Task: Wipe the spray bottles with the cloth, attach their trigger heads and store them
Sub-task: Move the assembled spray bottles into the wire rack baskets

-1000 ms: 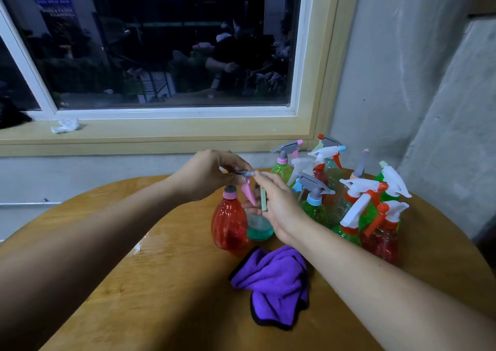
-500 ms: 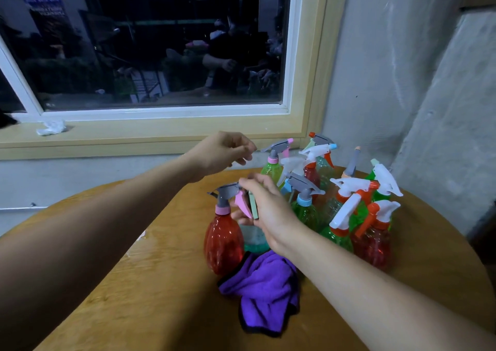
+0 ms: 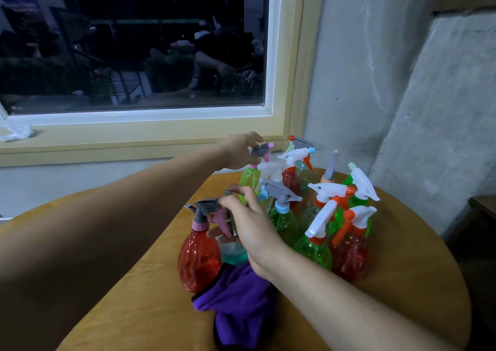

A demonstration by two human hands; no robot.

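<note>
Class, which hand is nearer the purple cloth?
Right. The right hand grips the trigger head on the red bottle, just above the cloth; the left hand is behind, at a back green bottle.

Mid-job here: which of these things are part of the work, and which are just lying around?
Job: red bottle; its trigger head, pinched by the right hand; green bottle at the left hand; purple cloth; bottle cluster.
Lying about: crumpled tissue on the window sill.

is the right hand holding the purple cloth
No, the purple cloth lies on the table while the right hand holds the trigger head on the red bottle.
</note>
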